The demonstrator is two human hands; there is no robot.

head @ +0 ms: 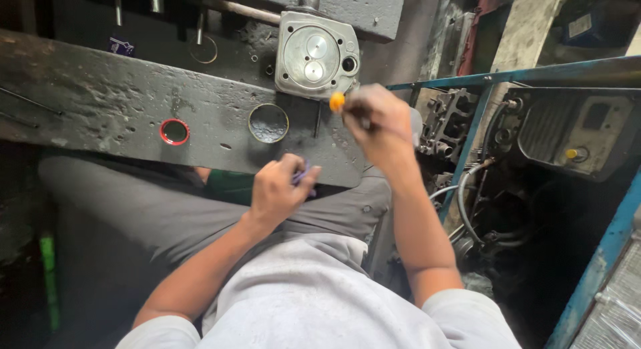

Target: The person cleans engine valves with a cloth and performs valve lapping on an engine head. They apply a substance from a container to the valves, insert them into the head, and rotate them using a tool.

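Two hands are in view, the left hand and the right hand, both belonging to one person. One metal cylinder head lies on the one dark workbench, and its face shows two round valves, while two round tins sit on the bench: one red-rimmed tin and one grey tin. There is one orange-tipped tool, one small purple object, and one blue metal frame at the side.

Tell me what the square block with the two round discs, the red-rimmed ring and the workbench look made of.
Square block: likely cast aluminium, dull silver with steel-looking discs. Red-rimmed ring: unclear, perhaps painted metal or rubber. Workbench: looks like heavy steel, grimy grey and scuffed.
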